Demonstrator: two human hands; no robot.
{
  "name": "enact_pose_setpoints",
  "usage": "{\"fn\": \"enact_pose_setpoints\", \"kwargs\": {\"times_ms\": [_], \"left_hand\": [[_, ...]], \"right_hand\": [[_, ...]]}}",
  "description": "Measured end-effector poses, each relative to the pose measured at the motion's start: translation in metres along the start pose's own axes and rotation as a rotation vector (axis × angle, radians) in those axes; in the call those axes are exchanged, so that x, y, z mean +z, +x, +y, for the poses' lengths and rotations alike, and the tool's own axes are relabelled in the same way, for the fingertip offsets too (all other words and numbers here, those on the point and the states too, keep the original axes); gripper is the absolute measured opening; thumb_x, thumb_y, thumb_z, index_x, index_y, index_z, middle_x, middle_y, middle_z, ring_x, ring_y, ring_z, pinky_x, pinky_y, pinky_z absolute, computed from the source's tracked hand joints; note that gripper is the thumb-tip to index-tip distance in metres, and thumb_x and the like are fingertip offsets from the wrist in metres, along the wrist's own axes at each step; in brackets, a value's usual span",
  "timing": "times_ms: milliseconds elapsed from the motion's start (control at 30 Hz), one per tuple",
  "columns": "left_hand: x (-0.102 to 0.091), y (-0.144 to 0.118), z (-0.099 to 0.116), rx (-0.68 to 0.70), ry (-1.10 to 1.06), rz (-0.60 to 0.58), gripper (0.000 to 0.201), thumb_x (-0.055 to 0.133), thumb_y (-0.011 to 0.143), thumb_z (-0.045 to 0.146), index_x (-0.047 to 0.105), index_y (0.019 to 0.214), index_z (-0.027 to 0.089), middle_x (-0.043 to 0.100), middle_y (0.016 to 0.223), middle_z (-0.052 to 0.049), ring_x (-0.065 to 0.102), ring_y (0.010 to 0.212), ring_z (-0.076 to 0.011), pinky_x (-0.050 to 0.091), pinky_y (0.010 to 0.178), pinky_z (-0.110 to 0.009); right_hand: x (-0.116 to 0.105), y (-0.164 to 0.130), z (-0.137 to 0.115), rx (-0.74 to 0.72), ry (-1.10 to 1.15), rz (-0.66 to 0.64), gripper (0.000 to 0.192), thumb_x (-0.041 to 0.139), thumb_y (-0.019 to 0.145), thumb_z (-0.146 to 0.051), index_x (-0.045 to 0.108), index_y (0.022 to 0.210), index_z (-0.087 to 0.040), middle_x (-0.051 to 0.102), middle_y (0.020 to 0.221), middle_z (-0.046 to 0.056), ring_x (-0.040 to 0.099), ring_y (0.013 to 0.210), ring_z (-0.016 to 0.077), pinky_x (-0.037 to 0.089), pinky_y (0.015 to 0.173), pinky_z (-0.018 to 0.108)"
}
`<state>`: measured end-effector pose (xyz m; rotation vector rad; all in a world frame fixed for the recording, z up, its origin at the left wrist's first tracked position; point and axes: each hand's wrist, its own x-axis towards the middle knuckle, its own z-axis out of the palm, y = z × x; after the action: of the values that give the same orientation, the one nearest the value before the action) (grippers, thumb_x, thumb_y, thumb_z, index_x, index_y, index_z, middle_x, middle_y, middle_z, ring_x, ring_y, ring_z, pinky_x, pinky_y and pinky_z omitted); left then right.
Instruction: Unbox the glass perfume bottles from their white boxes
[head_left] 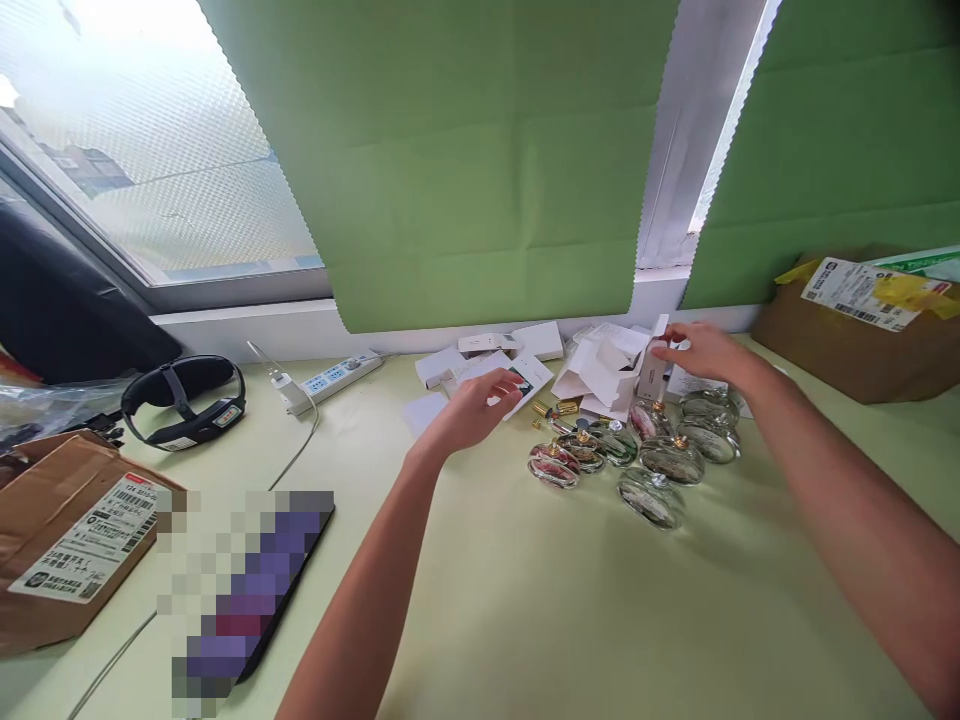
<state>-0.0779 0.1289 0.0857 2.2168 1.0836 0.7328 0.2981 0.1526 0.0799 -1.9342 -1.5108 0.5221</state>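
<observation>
My right hand (701, 352) pinches a small white box (654, 375) by its upper part, its flap standing up at the back of the table. My left hand (476, 412) is over a white box with a dark green picture (532, 375); its fingers are slightly curved and apart, with nothing seen in them. Between and in front of my hands stand several oval glass perfume bottles (652, 500), some with gold or silver necks, one reddish (553, 466). Small gold caps or sprayer parts (562, 408) lie behind them.
Opened white cartons (600, 365) pile up against the sill. To the left are a power strip (337, 380), a black head strap (184, 410), a cardboard box (75, 540) and a blurred-out dark flat device (289, 570). Another cardboard box (847, 335) stands at the right.
</observation>
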Motion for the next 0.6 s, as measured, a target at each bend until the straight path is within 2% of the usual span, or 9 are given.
{"fn": "enact_pose_setpoints", "kwargs": {"times_ms": [100,200,233,300,367,433,533,600], "left_hand": [[-0.001,0.000,0.008,0.014,0.014,0.021,0.027,0.052,0.097,0.042,0.065,0.113,0.025,0.073,0.109,-0.007,0.069,0.103,-0.0223,0.054,0.089,-0.039],[-0.001,-0.002,0.023,0.057,-0.001,0.110,0.024,0.054,0.098,0.039,0.065,0.113,0.024,0.073,0.104,-0.006,0.068,0.101,-0.0213,0.054,0.088,-0.037],[0.000,-0.003,0.030,0.094,-0.006,0.149,0.023,0.057,0.097,0.038,0.065,0.113,0.024,0.073,0.102,-0.006,0.068,0.099,-0.0207,0.054,0.088,-0.036],[0.007,-0.005,0.046,0.207,-0.011,0.216,0.023,0.062,0.095,0.037,0.065,0.114,0.024,0.071,0.106,-0.006,0.067,0.099,-0.0196,0.053,0.091,-0.035],[0.019,-0.007,0.060,0.339,0.000,0.257,0.027,0.066,0.093,0.036,0.063,0.118,0.025,0.066,0.118,-0.007,0.064,0.107,-0.0199,0.052,0.094,-0.035],[0.032,-0.009,0.070,0.434,0.012,0.293,0.030,0.067,0.093,0.035,0.061,0.121,0.026,0.062,0.125,-0.008,0.061,0.114,-0.0206,0.052,0.096,-0.036],[0.049,-0.009,0.075,0.472,-0.005,0.422,0.028,0.068,0.092,0.034,0.061,0.118,0.025,0.063,0.120,-0.008,0.062,0.109,-0.0200,0.053,0.093,-0.035],[0.055,-0.008,0.073,0.460,-0.016,0.539,0.025,0.067,0.093,0.033,0.061,0.115,0.024,0.064,0.114,-0.007,0.064,0.101,-0.0184,0.054,0.088,-0.034]], "right_hand": [[-0.019,-0.005,0.001,0.040,0.133,0.029,0.025,0.063,0.097,-0.034,0.066,0.115,-0.018,0.068,0.117,0.008,0.067,0.096,0.0193,0.058,0.084,0.039],[-0.051,-0.027,-0.004,0.067,0.358,0.186,0.011,0.067,0.093,-0.029,0.067,0.091,-0.018,0.070,0.094,0.006,0.065,0.075,0.0151,0.057,0.071,0.032],[-0.060,-0.037,-0.008,0.059,0.453,0.244,0.010,0.063,0.095,-0.027,0.066,0.088,-0.020,0.070,0.093,0.005,0.064,0.072,0.0136,0.057,0.069,0.030],[-0.067,-0.058,-0.019,0.028,0.637,0.262,0.012,0.059,0.096,-0.026,0.065,0.087,-0.023,0.070,0.095,0.006,0.066,0.071,0.0131,0.059,0.067,0.028],[-0.060,-0.077,-0.033,-0.008,0.784,0.202,0.011,0.060,0.094,-0.028,0.066,0.086,-0.024,0.072,0.097,0.007,0.069,0.073,0.0155,0.061,0.065,0.029],[-0.042,-0.090,-0.047,-0.036,0.888,0.132,0.013,0.060,0.094,-0.030,0.067,0.084,-0.023,0.073,0.096,0.007,0.072,0.076,0.0178,0.064,0.068,0.031],[-0.012,-0.100,-0.066,-0.053,0.972,0.023,0.015,0.060,0.094,-0.029,0.070,0.085,-0.021,0.075,0.095,0.007,0.074,0.079,0.0189,0.066,0.076,0.033],[0.000,-0.102,-0.074,-0.056,0.992,-0.028,0.015,0.060,0.094,-0.028,0.070,0.085,-0.021,0.076,0.091,0.007,0.075,0.075,0.0186,0.066,0.076,0.033]]}}
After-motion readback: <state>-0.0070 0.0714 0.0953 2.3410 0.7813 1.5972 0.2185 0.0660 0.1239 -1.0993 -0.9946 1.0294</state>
